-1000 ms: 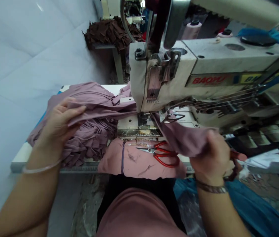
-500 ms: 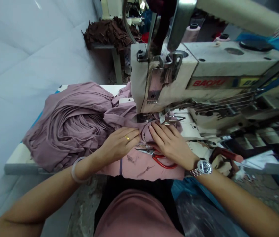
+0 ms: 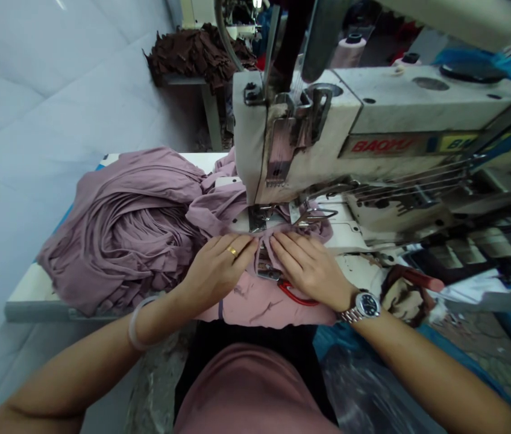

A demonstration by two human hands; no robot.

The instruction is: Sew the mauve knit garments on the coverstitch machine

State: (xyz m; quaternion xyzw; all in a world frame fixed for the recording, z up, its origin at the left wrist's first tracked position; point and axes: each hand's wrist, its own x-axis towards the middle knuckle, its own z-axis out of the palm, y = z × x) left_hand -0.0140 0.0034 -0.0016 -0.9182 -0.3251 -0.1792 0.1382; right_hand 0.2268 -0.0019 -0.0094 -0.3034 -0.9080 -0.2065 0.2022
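"Mauve cloth (image 3: 213, 212) lies where, exactly?"

"Under the fingertips of both hands, close in front of the needle area (image 3: 259, 220) of the sewing machine (image 3: 373, 114). Some of it spreads beyond the left hand (image 3: 222, 259), and a crumpled part shows past the fingers of the right hand (image 3: 310, 265)."

"How does the left hand stand?"

"Nearly flat, its fingers lightly bent and together, tips on the cloth. The thumb is hidden, so whether it pinches cannot be told."

"And the right?"

"Much the same: fingers long and slightly fanned, tips on the cloth just beside the left fingertips, a small gap between. Its thumb is hidden too, so no telling how firmly it grips."

"What else is about them?"

"A heaped mauve pile (image 3: 120, 229) lies to the left of the left hand. Scissors (image 3: 298, 294) show a red handle partly under the right hand, resting on a pink cover (image 3: 255, 307) on the wearer's side of both hands. Well beyond the left hand sits a brown heap (image 3: 196, 51)."
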